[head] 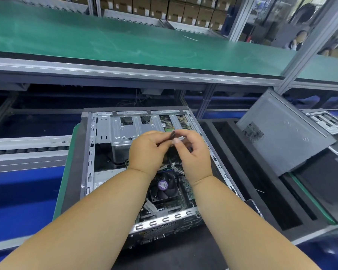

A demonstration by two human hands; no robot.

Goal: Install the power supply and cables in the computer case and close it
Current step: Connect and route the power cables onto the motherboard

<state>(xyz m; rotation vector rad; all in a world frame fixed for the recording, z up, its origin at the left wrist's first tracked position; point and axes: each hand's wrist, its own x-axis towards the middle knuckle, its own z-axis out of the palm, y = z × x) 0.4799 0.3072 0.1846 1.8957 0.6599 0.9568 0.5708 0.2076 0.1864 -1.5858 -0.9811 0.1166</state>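
Open computer case (98,152) flat on the worktop, side panel (281,131) propped well apart to the right. Fan (164,185) and board right below the hands: snag risk if slack drops. Left hand (144,151) and right hand (191,152) both pinching a dark cable connector (173,135), probably; blurred. Bent pins if misaligned.
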